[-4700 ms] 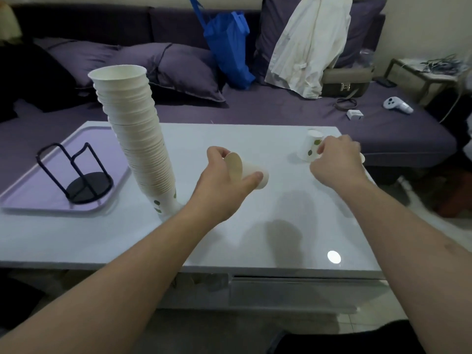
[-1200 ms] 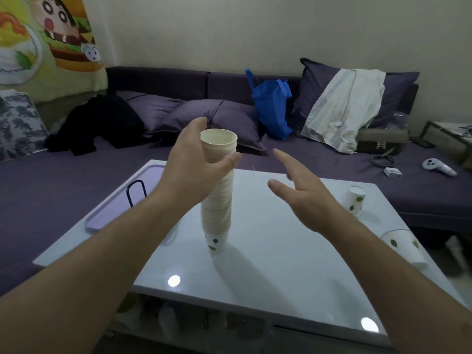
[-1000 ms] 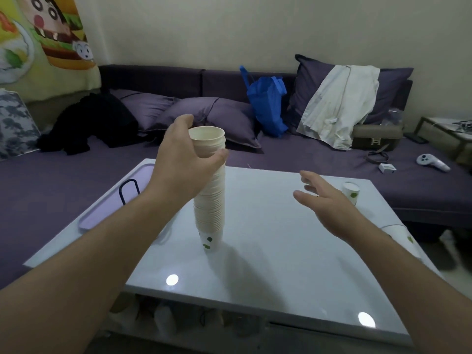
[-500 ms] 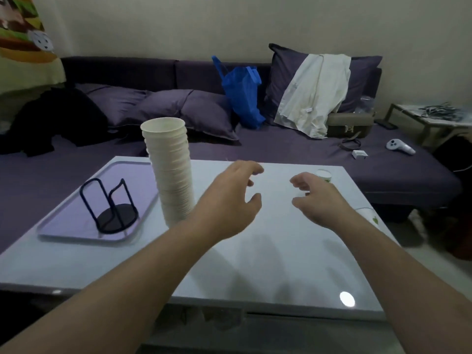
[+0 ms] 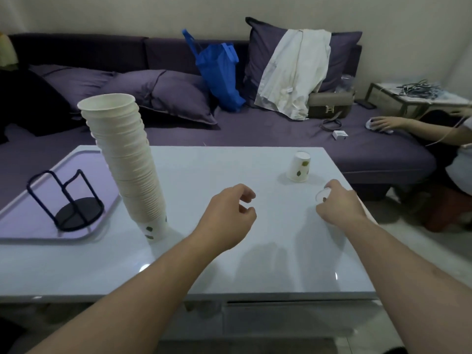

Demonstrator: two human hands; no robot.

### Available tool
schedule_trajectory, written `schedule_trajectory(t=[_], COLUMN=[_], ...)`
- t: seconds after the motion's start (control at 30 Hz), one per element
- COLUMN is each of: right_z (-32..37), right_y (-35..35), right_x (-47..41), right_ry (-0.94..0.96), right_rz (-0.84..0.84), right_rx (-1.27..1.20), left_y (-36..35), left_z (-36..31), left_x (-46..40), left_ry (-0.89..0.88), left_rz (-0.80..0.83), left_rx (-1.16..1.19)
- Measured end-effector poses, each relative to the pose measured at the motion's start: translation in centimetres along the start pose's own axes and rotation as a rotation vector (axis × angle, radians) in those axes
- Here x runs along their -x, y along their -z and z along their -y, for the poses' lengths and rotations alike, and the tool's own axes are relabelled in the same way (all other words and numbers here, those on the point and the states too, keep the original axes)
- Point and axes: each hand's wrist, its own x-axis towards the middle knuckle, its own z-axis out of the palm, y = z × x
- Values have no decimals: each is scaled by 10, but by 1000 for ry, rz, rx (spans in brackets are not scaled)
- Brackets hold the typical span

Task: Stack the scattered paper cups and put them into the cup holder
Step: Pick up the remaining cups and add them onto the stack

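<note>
Right now the right hand [image 5: 338, 208] is curling its fingers round a paper cup lying on its side [image 5: 322, 196] near the right edge of the white table [image 5: 255, 264]; only the cup's round base is showing, so I cannot tell how firm the grip is. The left hand [image 5: 227, 221] is hovering above the table just left of it, fingers loosely curled, holding nothing. My read on doing this step well: grip the cup by the wall, not the rim, to avoid crushing it, then turn it mouth-up before nesting. Left of the left hand, the tall cup stack [image 5: 125, 159] is standing on the table and leaning visibly, so I would steady it with the free hand while dropping the next cup in. Further left, the black wire cup holder [image 5: 67, 200] is sitting empty on a lilac tray [image 5: 20, 226]. Just beyond the right hand, one more cup [image 5: 299, 166] is resting upside down. Past the table, a purple sofa [image 5: 268, 134] is carrying cushions, a blue bag [image 5: 219, 72], a white garment [image 5: 296, 72] and a tan handbag [image 5: 329, 107]. Far right, another person's hand [image 5: 385, 122] is resting on a white controller.
</note>
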Motion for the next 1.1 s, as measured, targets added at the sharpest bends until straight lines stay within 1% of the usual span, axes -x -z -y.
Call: schedule_trajectory(t=[0.07, 0.13, 0.2, 0.23, 0.3, 0.33, 0.37, 0.4, 0.47, 0.53, 0.57, 0.6, 0.63, 0.7, 0.8, 0.83, 0.93, 1.1], right_z=[15, 37, 59, 69, 84, 88, 90, 90, 87, 80, 76, 74, 73, 73, 72, 73, 78, 90], right_y=[2, 1, -2, -4, -6, -6, -8, -9, -13, -13, -14, -15, -16, -19, -24, -26, -30, -32], right_x=[3, 11, 22, 29, 41, 43, 39, 33, 9, -16, -27, -39, -50, -70, -93, -98, -105, -85], right_ry=[90, 159, 222, 256, 308, 312, 308, 308, 299, 281, 275, 262, 248, 211, 196, 211, 235, 271], right_rz=[0, 90, 253, 375, 596, 634, 611, 525, 227, -69, -154, -190, -190, -116, 1, 1, -109, -137], right_rx=[-96, -321, -535, -619, -706, -710, -705, -675, -549, -357, -252, -162, -84, 24, 70, 55, -26, 156], left_y=[-4, -8, -12, -15, -19, -19, -17, -15, -11, -8, -7, -5, -4, -2, 0, 1, 6, 19], left_z=[2, 0, -4, -5, -4, -2, 0, 2, 9, 15, 17, 19, 22, 25, 28, 29, 32, 29], left_x=[-2, -4, -9, -12, -18, -21, -22, -22, -22, -22, -22, -23, -23, -23, -21, -21, -18, -5], left_ry=[49, 94, 142, 168, 205, 230, 259, 279, 291, 288, 287, 288, 291, 291, 284, 282, 277, 230], left_rz=[19, 43, 95, 122, 124, 101, 79, 60, 62, 85, 88, 84, 78, 67, 74, 76, 72, 64], left_rx=[45, 65, 96, 130, 194, 220, 239, 250, 266, 270, 266, 259, 255, 256, 245, 241, 250, 237])
